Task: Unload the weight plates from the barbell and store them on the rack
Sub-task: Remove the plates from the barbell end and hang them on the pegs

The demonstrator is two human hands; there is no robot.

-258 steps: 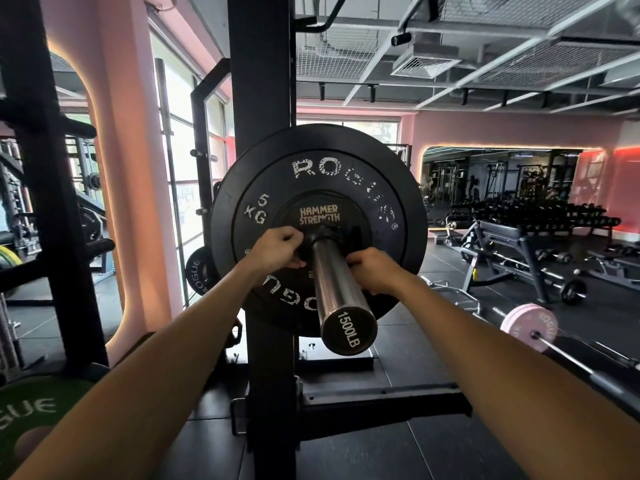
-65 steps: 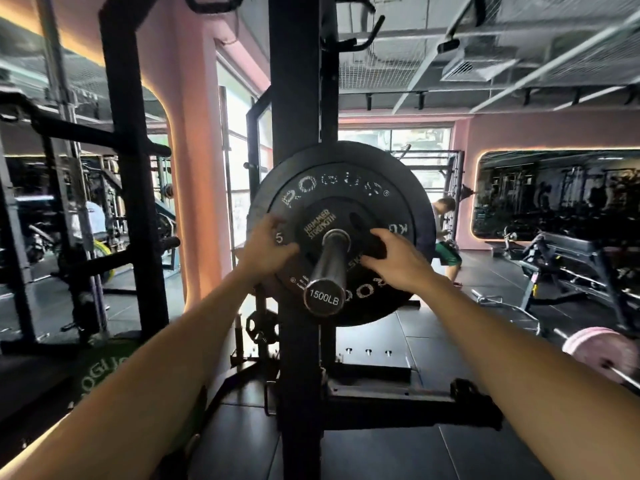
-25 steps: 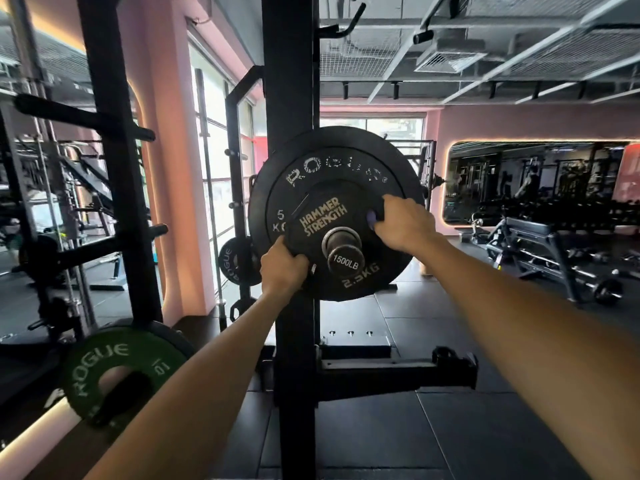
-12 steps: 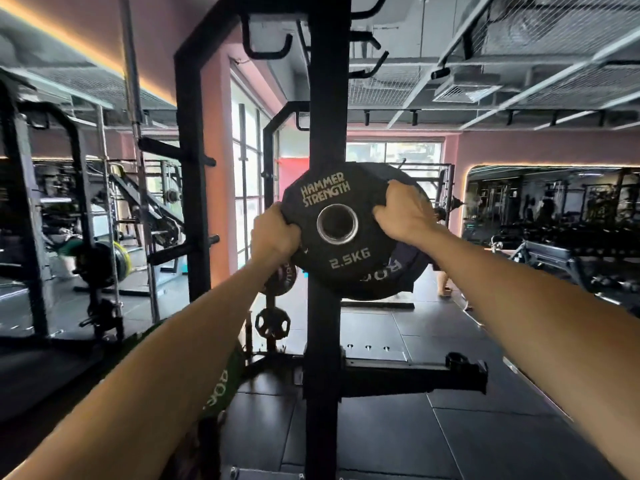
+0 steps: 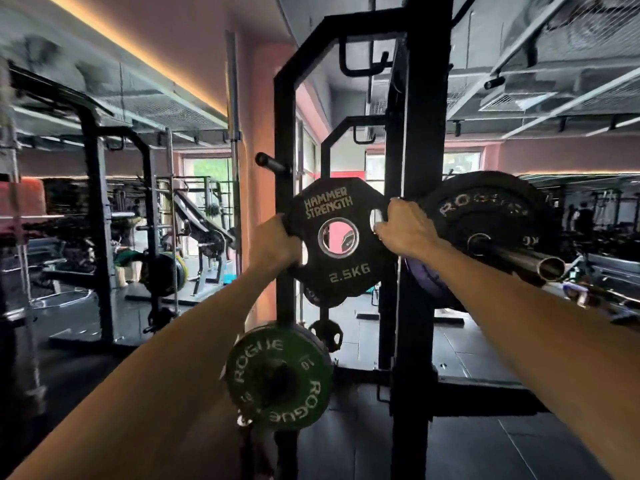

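Commercial gym. Black power racks [image 5: 412, 209] in rows, barbell [image 5: 512, 258] racked just right of the fingers [image 5: 391, 211], green bumper plate [image 5: 277, 372] on a peg below them, rubber tile floor [image 5: 519, 445], more rigs far left.

Layout relative to the rack upright [image 5: 417, 237]: my hands hold the small plate [image 5: 341, 237] just left of it, left hand [image 5: 277, 245] on one edge, right hand [image 5: 403, 230] on the other. The barbell [image 5: 519, 259] with its large plate [image 5: 485, 216] lies right. A stored plate [image 5: 278, 375] hangs below left.
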